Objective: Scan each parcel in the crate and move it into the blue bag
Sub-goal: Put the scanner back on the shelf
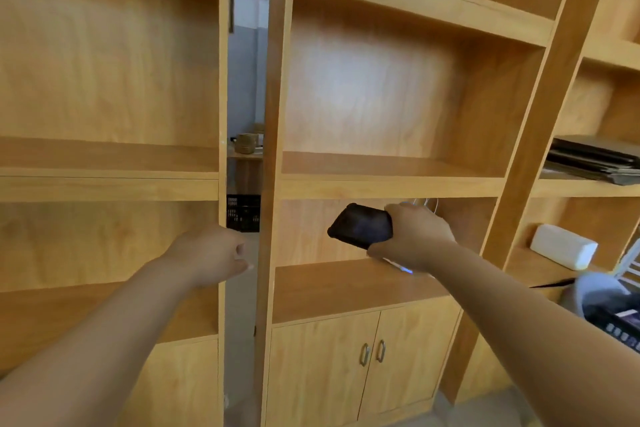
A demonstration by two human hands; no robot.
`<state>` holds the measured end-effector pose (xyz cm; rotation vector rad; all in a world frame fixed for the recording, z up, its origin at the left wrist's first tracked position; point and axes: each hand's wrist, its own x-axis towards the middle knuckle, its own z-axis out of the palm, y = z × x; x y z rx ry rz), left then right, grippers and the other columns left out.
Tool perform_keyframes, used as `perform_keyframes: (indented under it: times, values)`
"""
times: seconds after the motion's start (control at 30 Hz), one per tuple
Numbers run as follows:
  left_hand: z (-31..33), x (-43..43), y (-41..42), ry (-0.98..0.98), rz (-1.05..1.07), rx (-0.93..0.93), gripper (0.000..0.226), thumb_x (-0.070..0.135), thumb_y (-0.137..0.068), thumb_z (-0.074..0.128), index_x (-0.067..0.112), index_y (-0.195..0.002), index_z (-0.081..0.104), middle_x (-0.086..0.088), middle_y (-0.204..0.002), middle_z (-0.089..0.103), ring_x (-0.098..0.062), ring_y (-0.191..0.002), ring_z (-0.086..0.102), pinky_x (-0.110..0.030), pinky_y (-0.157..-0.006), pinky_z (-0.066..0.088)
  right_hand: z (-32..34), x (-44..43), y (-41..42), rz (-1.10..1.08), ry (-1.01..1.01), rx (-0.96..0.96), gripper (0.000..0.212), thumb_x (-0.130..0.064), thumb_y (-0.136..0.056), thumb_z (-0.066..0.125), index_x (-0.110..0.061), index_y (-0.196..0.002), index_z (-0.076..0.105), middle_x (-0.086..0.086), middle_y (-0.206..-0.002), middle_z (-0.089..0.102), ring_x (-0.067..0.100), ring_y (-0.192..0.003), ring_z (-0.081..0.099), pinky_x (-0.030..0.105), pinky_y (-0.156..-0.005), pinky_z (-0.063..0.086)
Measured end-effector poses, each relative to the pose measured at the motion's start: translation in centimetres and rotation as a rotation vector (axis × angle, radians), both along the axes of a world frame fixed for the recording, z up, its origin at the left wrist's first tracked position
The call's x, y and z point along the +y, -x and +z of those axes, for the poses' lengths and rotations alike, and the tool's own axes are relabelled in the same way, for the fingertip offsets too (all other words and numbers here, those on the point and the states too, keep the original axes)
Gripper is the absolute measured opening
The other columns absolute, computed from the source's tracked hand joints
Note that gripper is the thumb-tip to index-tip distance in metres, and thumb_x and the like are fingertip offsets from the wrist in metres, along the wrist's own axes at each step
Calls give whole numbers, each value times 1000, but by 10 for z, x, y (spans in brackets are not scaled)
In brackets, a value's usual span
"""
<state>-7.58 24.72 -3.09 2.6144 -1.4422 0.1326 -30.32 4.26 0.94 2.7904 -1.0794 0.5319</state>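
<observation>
Right hand (415,236) closed around a black handheld scanner (362,225), fingers wrapped over its rear end; the scanner's dark head sticks out to the left of the fist, at the level of the open wooden shelf (346,284) just below the grip. A small blue light (407,270) shows under the hand, beside the heel of the palm. Left hand (214,255) curled into a loose fist, nothing held, well left of the scanner and in front of the gap between two shelf units. Beyond that fist, through the gap, part of a black crate (243,213). Far right of the gripping hand, at the frame edge, a blurred blue-grey bag rim (588,291) with dark items inside; whether these are parcels cannot be told. A white block (562,251) sits on the shelf just above it.
</observation>
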Motion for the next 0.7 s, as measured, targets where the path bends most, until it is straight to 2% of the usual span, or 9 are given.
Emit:
perform_keyframes:
  times: [0.13, 0.27, 0.4, 0.47, 0.57, 0.7]
  values:
    - [6, -51, -1, -1, 53, -14, 23, 48, -90, 55, 27, -98, 60, 7, -95, 58, -8, -80, 51, -22, -57, 35, -1, -68, -32, 46, -154, -144, 53, -60, -54, 66, -24, -91, 54, -5, -79, 57, 17, -74, 54, 29, -58, 48]
    - [10, -99, -8, -17, 125, -38, 24, 50, -90, 53, 31, -104, 58, 7, -103, 57, -11, -88, 54, -27, -68, 46, -1, -127, -71, 78, -280, -224, 48, -60, -49, 66, -26, -79, 51, -7, -72, 59, 14, -66, 56, 26, -52, 45]
    - [10, -135, -18, -21, 189, -8, 14, 47, -90, 53, 33, -93, 54, 9, -90, 51, -11, -78, 51, -25, -62, 41, 7, -171, -112, 110, -347, -286, 40, -55, -54, 68, -29, -68, 39, -6, -69, 56, 13, -63, 55, 24, -46, 38]
    - [11, -147, -24, -39, 201, -22, 14, 46, -91, 52, 33, -93, 53, 12, -80, 47, -9, -74, 49, -25, -60, 42, 13, -188, -135, 103, -361, -323, 37, -50, -59, 69, -28, -67, 40, -5, -68, 56, 15, -62, 54, 24, -48, 39]
    - [14, -163, -30, -101, 245, -57, 17, 50, -92, 50, 34, -88, 46, 14, -73, 40, -5, -68, 43, -22, -52, 31, 20, -209, -167, 74, -392, -332, 31, -45, -64, 67, -23, -67, 45, -1, -69, 58, 18, -64, 56, 25, -53, 42]
    - [18, -187, -41, -158, 263, -100, 31, 51, -92, 49, 32, -71, 36, 14, -72, 38, -3, -62, 36, -23, -49, 26, 20, -233, -207, 44, -420, -279, 21, -38, -65, 62, -22, -70, 49, 0, -76, 60, 22, -74, 57, 33, -71, 49]
